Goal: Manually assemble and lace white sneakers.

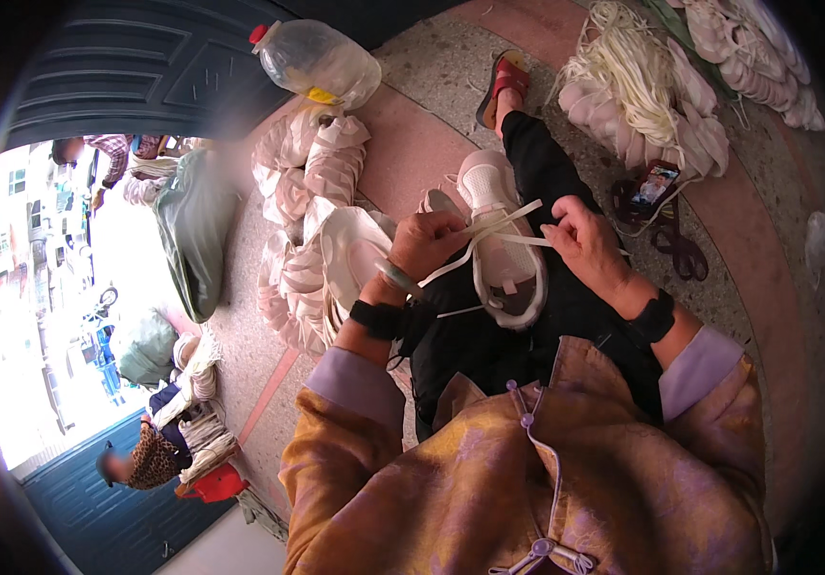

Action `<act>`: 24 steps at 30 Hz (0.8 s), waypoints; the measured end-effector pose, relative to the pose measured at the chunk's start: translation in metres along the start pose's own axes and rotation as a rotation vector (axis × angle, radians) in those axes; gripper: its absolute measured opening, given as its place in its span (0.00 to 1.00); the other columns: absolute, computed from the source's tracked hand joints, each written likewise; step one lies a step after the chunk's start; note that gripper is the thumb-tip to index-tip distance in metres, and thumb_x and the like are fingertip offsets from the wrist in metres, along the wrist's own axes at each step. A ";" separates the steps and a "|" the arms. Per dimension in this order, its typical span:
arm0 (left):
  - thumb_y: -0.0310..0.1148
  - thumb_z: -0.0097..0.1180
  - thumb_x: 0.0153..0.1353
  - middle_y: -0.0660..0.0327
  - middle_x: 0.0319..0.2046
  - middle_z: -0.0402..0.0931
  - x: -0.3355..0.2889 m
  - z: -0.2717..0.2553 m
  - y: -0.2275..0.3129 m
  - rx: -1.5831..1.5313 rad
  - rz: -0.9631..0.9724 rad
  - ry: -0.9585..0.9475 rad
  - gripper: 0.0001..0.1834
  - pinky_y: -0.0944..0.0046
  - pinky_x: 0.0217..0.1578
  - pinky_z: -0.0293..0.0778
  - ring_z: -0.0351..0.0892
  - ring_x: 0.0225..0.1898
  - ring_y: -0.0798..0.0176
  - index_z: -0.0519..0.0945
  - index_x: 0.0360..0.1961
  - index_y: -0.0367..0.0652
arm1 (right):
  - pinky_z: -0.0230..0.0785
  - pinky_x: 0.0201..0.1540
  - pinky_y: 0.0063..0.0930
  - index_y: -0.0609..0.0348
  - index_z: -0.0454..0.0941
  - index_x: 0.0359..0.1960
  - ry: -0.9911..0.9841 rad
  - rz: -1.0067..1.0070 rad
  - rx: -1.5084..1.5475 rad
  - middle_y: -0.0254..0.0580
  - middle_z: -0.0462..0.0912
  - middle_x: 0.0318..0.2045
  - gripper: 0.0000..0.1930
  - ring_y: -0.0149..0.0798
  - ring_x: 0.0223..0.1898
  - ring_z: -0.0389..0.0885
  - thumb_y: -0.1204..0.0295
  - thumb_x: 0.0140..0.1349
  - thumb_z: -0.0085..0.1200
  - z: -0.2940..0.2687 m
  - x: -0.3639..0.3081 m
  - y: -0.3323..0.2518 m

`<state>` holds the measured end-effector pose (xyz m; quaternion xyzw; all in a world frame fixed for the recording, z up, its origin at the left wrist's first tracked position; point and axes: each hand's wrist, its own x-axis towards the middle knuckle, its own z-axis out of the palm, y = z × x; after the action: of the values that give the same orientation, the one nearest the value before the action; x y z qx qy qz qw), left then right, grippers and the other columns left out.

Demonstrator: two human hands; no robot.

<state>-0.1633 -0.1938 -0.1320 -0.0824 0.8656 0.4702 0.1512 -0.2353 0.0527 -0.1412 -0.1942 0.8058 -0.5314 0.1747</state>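
A pale pinkish-white sneaker rests across my black-trousered lap, toe pointing away and opening toward me. White flat shoelace crosses over its tongue area. My left hand, at the shoe's left side, pinches the lace with fingers closed. On the right, my right hand also has its fingers closed on a lace end, which stretches over the shoe toward it. Close to my left hand lies another pale shoe piece on a heap of similar ones.
Bundled pale shoe uppers lie left of me. A large clear bottle with a red cap stands beyond. Far right are a bundle of laces on uppers and a phone. Two other people sit near the doorway at left, beside green sacks.
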 end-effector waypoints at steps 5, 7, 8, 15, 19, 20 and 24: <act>0.30 0.55 0.54 0.70 0.19 0.71 0.010 0.004 -0.003 -0.144 -0.018 0.039 0.06 0.75 0.25 0.66 0.68 0.23 0.77 0.79 0.29 0.38 | 0.66 0.25 0.36 0.57 0.73 0.23 -0.041 -0.245 -0.321 0.43 0.75 0.20 0.06 0.50 0.25 0.75 0.70 0.52 0.54 -0.009 -0.001 0.005; 0.31 0.54 0.55 0.70 0.20 0.72 0.013 0.004 -0.006 -0.248 -0.104 0.044 0.07 0.75 0.27 0.67 0.68 0.24 0.77 0.79 0.30 0.38 | 0.65 0.25 0.36 0.57 0.73 0.23 -0.030 -0.226 -0.294 0.43 0.75 0.21 0.06 0.50 0.25 0.75 0.70 0.52 0.54 -0.016 0.001 0.009; 0.32 0.53 0.56 0.69 0.22 0.72 0.013 0.005 -0.008 -0.360 -0.111 0.034 0.07 0.74 0.29 0.67 0.69 0.26 0.77 0.78 0.31 0.38 | 0.65 0.25 0.37 0.58 0.73 0.22 -0.018 -0.208 -0.268 0.44 0.75 0.21 0.06 0.50 0.26 0.75 0.71 0.52 0.53 -0.020 0.002 0.010; 0.33 0.51 0.58 0.64 0.28 0.74 0.019 0.025 -0.017 -0.179 0.085 0.134 0.09 0.70 0.33 0.69 0.72 0.29 0.70 0.75 0.33 0.37 | 0.64 0.26 0.30 0.64 0.73 0.25 0.084 -0.188 -0.236 0.47 0.74 0.20 0.05 0.45 0.23 0.74 0.75 0.53 0.52 -0.075 -0.003 0.018; 0.33 0.51 0.56 0.58 0.25 0.73 0.019 0.044 -0.004 0.065 0.088 0.236 0.08 0.66 0.31 0.70 0.75 0.29 0.63 0.73 0.32 0.39 | 0.62 0.25 0.24 0.66 0.73 0.28 0.236 -0.111 -0.266 0.37 0.70 0.18 0.05 0.29 0.22 0.67 0.75 0.56 0.52 -0.121 -0.027 0.048; 0.33 0.51 0.56 0.58 0.25 0.73 0.016 0.043 -0.002 0.063 0.088 0.242 0.08 0.66 0.31 0.70 0.75 0.29 0.63 0.73 0.32 0.39 | 0.63 0.26 0.23 0.66 0.73 0.29 0.187 0.019 -0.231 0.37 0.71 0.19 0.05 0.29 0.22 0.68 0.75 0.56 0.51 -0.131 -0.033 0.053; 0.34 0.49 0.56 0.52 0.25 0.75 0.007 0.041 0.006 0.191 0.020 0.247 0.09 0.58 0.32 0.71 0.76 0.30 0.52 0.74 0.34 0.40 | 0.64 0.27 0.25 0.66 0.74 0.28 -0.018 0.045 -0.235 0.41 0.75 0.21 0.07 0.33 0.22 0.72 0.73 0.54 0.53 -0.121 -0.042 0.064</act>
<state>-0.1642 -0.1558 -0.1511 -0.1164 0.9191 0.3736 0.0460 -0.2657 0.1921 -0.1515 -0.2001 0.8652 -0.4274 0.1698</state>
